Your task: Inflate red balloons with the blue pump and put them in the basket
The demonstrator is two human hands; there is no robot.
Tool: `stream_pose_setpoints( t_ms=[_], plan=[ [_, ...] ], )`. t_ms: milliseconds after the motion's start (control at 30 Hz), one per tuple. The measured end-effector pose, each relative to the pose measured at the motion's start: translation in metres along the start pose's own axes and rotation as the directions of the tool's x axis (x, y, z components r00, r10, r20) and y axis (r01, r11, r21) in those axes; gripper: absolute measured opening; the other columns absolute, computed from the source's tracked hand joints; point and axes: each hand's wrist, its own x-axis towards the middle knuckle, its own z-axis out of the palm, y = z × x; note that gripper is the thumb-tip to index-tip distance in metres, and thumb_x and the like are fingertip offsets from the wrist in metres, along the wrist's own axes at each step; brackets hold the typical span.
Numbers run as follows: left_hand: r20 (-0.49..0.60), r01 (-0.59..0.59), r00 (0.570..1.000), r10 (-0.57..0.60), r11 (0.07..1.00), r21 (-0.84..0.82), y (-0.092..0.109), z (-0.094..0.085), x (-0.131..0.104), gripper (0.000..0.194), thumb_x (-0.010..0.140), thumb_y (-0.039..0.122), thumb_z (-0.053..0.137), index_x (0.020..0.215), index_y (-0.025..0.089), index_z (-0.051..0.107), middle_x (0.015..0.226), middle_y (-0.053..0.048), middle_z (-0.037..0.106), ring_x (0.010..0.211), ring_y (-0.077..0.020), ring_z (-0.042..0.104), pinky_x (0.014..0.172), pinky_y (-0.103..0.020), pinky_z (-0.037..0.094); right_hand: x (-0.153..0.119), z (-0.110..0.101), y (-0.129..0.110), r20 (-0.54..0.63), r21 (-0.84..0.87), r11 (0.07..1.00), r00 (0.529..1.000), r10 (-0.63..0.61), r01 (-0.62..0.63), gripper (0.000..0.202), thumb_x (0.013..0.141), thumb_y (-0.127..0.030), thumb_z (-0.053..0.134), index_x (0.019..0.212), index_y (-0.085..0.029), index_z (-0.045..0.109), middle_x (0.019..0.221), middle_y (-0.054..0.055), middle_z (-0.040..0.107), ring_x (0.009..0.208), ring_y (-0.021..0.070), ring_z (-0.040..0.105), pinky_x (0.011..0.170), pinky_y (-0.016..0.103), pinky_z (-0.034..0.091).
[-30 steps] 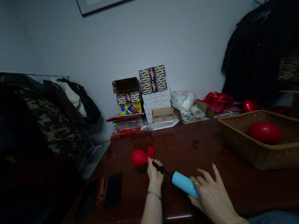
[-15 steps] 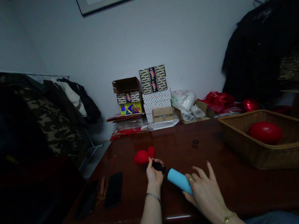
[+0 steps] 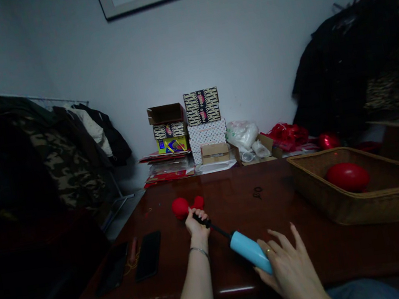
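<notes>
A hand pump with a light blue barrel (image 3: 249, 251) is held between my hands, tilted over the table. Its thin black rod (image 3: 220, 230) is drawn out of the barrel. My left hand (image 3: 197, 223) is closed round the black handle at the rod's far end. My right hand (image 3: 291, 261) grips the near end of the barrel with thumb and some fingers, the other fingers raised; the pump's near tip is hidden by it. Just beyond my left hand lie a round red thing (image 3: 180, 208) and a smaller red piece (image 3: 198, 203), whose kind I cannot make out.
A wicker basket (image 3: 340, 210) with a red balloon (image 3: 348, 177) stands at the right. Two dark phones (image 3: 148, 255) and a reddish stick-like item (image 3: 132, 249) lie at the left. Black loops (image 3: 257, 192) lie mid-table. Stacked boxes (image 3: 208, 140) stand behind the table.
My right hand has moved right and toward me with the barrel. The black rod now shows between barrel and handle. My left hand has closed more tightly round the handle.
</notes>
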Motion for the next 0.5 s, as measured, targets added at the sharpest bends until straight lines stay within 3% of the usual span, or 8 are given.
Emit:
stream_pose_setpoints(
  t_ms=[200,500],
  plan=[
    [0.017,0.006,1.0,-0.006,0.999,-0.042,-0.004,0.0,-0.003,0.03,0.09,0.032,0.045,0.065,0.018,0.038,0.056,0.005,0.032,0.04,-0.0048,0.033,0.036,-0.015,0.028,-0.008,-0.013,0.005,0.011,-0.034,0.999,1.0,0.012,-0.012,0.036,0.072,-0.038,0.062,0.102,-0.019,0.065,0.093,0.006,0.069,0.109,0.0287,0.052,0.11,0.057,0.006],
    [0.029,-0.01,1.0,0.009,1.0,0.029,-0.028,0.008,-0.019,0.025,0.089,0.032,0.05,0.071,0.017,0.045,0.058,0.004,0.039,0.044,-0.0049,0.039,0.042,-0.015,0.036,0.014,-0.01,-0.007,0.043,-0.059,0.997,0.998,0.053,-0.051,0.041,0.073,-0.042,0.064,0.104,-0.016,0.064,0.091,0.008,0.068,0.111,0.0286,0.05,0.11,0.056,0.003]
  ],
)
